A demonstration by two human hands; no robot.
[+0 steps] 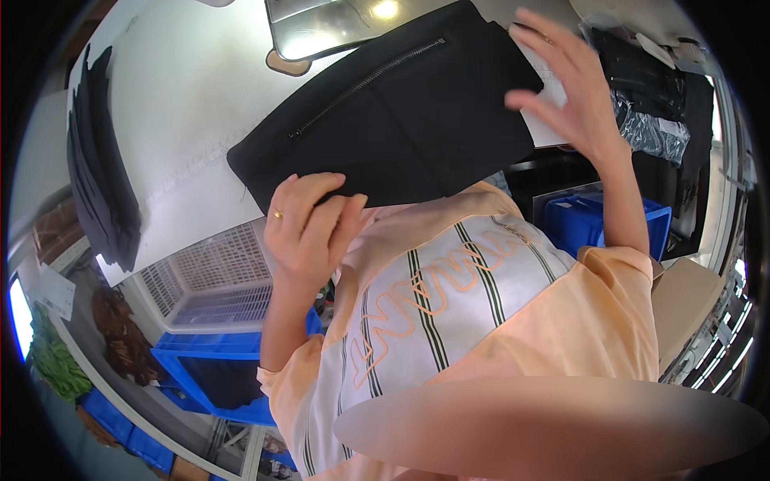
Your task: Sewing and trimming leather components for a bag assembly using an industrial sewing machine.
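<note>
A folded black fabric piece (pixel 401 112) with a dark zipper (pixel 365 86) lies at the front of the white worktable (pixel 168 112), reaching over its edge. My left hand (pixel 309 228), with a ring, grips the fabric's lower left edge with curled fingers. My right hand (pixel 573 100) is at the fabric's right end, fingers spread and slightly blurred; I cannot tell whether it touches the cloth. Behind the fabric is a shiny metal plate (pixel 309 28) with a small brown flat piece (pixel 287 66) beside it.
Stacked dark cloth strips (pixel 104 176) lie at the table's left. Below are a white crate (pixel 200 272) and blue crates (pixel 204 365), (pixel 605 220). Dark bundles (pixel 642 68) lie at the right, above a cardboard piece (pixel 686 309). Green (pixel 52 361) and brown materials (pixel 116 329) are lower left.
</note>
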